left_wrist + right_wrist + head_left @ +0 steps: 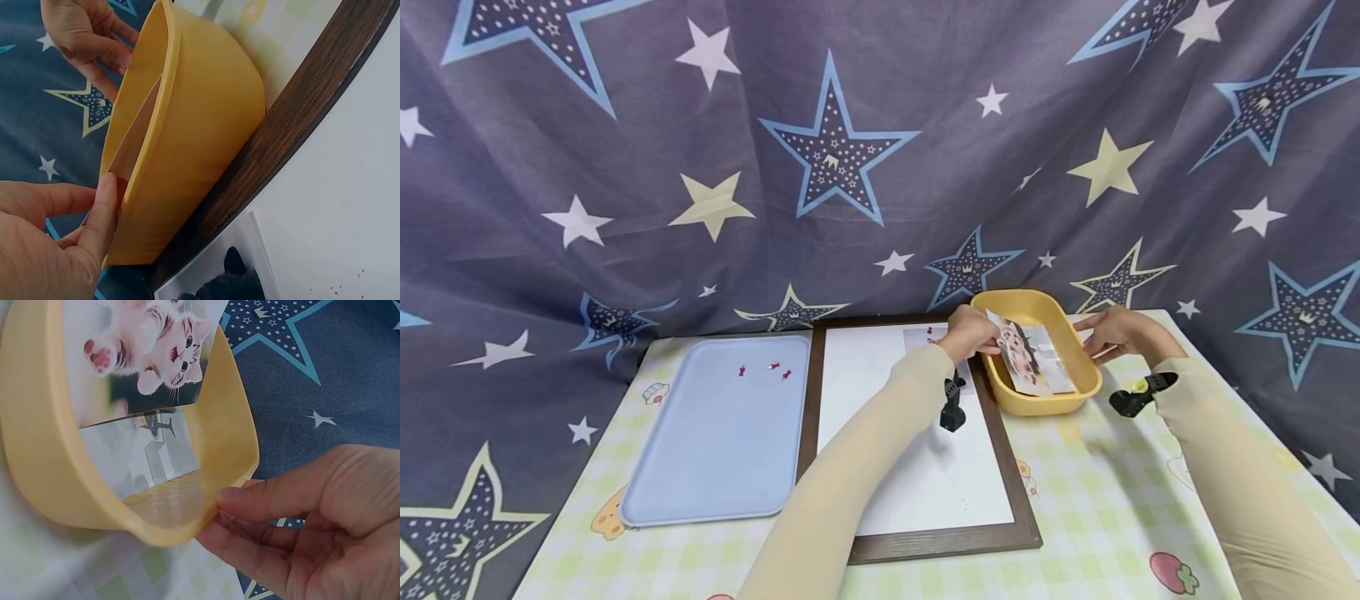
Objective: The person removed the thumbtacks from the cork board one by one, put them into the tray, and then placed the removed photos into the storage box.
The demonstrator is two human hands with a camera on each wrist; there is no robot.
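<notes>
A dark blue-grey cloth [925,92] printed with stars hangs behind the scene, and a table [1097,517] in a green-checked cover with fruit motifs stands in front of it. On the table lies a white board [917,483] in a brown wooden frame, with a pale blue tray [715,450] to its left and a yellow basin [1078,402] by the far end of its right side. Two arms in cream sleeves [857,475] reach forward. The left hand [972,333], at the basin's left rim, pinches the edge of a kitten picture [1021,358] between thumb and fingers; the picture slants from the fingertips down into the basin. The right hand [1116,331] pinches the basin's opposite rim, thumb on top and fingers outside, apart from the picture. A second print [1056,367] lies in the basin, partly beneath the first. Another print [231,281], showing a dark-eared animal, lies on the board near a red pin [929,330]. Three more pins [786,375] rest on the tray.
</notes>
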